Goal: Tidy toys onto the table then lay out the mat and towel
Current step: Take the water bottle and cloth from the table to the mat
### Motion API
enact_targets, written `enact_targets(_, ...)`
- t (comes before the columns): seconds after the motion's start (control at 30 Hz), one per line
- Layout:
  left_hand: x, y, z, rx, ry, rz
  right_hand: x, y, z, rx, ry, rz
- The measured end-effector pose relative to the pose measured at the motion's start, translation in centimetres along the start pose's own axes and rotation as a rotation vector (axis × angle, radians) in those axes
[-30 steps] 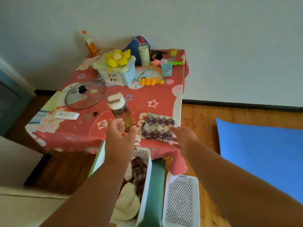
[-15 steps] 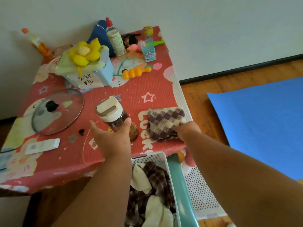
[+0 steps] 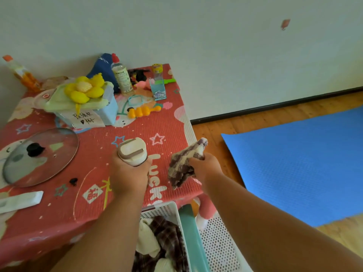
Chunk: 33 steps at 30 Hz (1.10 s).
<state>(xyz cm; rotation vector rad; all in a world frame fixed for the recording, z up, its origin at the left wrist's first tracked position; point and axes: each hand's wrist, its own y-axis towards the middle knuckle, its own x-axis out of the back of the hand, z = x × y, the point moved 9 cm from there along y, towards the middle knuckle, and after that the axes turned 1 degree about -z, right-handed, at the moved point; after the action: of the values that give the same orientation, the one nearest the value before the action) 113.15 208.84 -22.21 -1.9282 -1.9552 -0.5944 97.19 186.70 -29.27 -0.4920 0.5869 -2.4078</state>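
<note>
My left hand (image 3: 128, 174) grips a bottle with a cream cap (image 3: 132, 151) over the red table (image 3: 94, 144), its body hidden by my fingers. My right hand (image 3: 205, 168) holds a purple and cream checked towel (image 3: 183, 163), lifted and crumpled at the table's right edge. A blue mat (image 3: 298, 161) lies flat on the wooden floor to the right. Toys sit at the table's back: a yellow flower toy (image 3: 84, 91), a yellow rattle (image 3: 142, 111) and a pink toy (image 3: 142, 84).
A glass pot lid (image 3: 39, 156), a white remote (image 3: 20, 199), a light blue box (image 3: 106, 112), bottles (image 3: 121, 75) and a small blue carton (image 3: 158, 91) crowd the table. Below its front edge stand white baskets (image 3: 222, 246), one holding checked clothes (image 3: 163, 238).
My right hand has picked the towel up off the table and bunched it. My left hand has closed round the bottle. The view swung left and nearer the table.
</note>
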Motion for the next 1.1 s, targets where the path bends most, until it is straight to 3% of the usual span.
enact_targets(0.2,-1.0,-6.7,-4.1,-0.083,-0.039,0.082,5.1,-3.2,1.6,0.115,0.043,-0.015)
enact_targets(0.33,-2.9,-12.2,-7.2,-0.192,-0.043,0.158,12.5,-5.2,-0.5,0.116,0.108,-0.118)
enact_targets(0.5,-7.9,-23.9,-12.0,-0.321,-0.027,0.290,27.7,-8.4,-6.2,0.075,0.115,-0.274)
enact_targets(0.8,-22.1,-47.9,-18.3,-0.325,-0.114,0.580,55.7,-12.7,-19.9,-0.035,0.045,-0.466)
enact_targets(1.1,-32.0,-64.6,-25.4,-0.398,-0.135,0.783,71.6,-15.2,-25.5,-0.154,0.010,-0.506)
